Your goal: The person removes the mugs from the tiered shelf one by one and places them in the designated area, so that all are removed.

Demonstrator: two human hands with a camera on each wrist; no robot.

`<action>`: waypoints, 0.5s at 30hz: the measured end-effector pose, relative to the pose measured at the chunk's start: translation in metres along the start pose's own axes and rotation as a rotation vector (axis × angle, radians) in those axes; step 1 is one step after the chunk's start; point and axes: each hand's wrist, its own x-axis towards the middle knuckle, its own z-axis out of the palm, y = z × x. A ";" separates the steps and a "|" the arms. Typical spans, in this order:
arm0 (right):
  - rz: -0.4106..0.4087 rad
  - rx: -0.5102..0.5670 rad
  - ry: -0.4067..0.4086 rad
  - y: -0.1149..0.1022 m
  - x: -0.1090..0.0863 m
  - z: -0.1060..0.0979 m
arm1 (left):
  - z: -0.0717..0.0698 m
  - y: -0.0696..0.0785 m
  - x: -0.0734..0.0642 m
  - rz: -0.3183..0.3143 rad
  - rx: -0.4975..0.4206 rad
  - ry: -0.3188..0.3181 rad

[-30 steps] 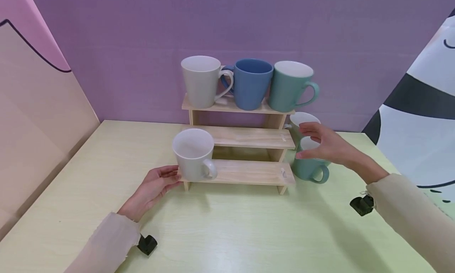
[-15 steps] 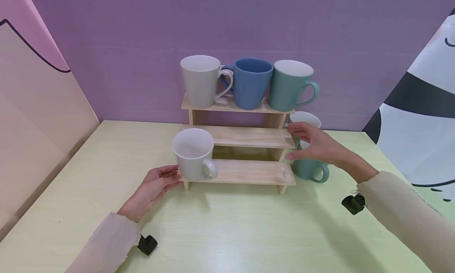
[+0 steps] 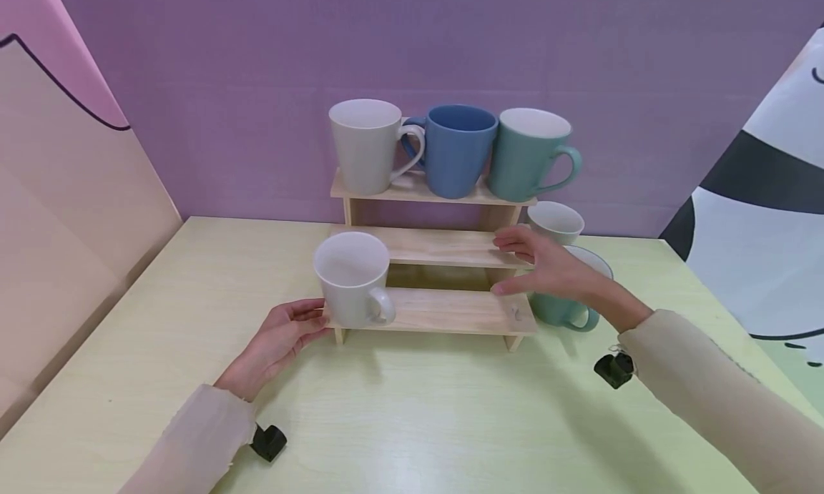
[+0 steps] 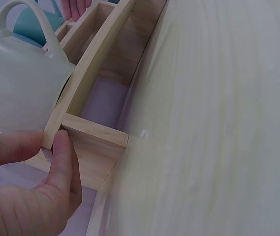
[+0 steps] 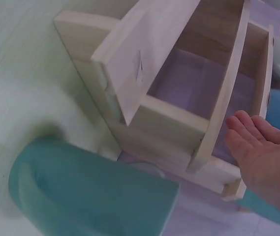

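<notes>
My left hand (image 3: 277, 337) pinches the left end of the bottom board of a three-step wooden shelf (image 3: 450, 312); the left wrist view shows thumb above and fingers (image 4: 63, 167) beneath that board. A white mug (image 3: 347, 287) stands upright on this step beside it, handle facing front right. My right hand (image 3: 553, 265) holds nothing, thumb and fingers spread apart over the right part of the middle and bottom steps. In the right wrist view its fingers (image 5: 248, 132) lie straight beside the shelf boards. Behind and below it stands a teal mug (image 3: 550, 309), partly covered by the hand.
On the top step stand a white mug (image 3: 365, 151), a blue mug (image 3: 457, 158) and a teal mug (image 3: 523, 161) in a row. Another pale mug (image 3: 558, 222) stands on the table (image 3: 412, 415) right of the shelf. A purple backdrop (image 3: 257, 122) rises behind.
My right hand has moved left, from in front of the mugs at the right to over the right part of the shelf. The left hand and the mugs have not moved.
</notes>
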 end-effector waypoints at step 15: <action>-0.007 0.017 -0.025 -0.009 0.018 0.020 | 0.001 -0.001 -0.001 -0.001 0.007 0.012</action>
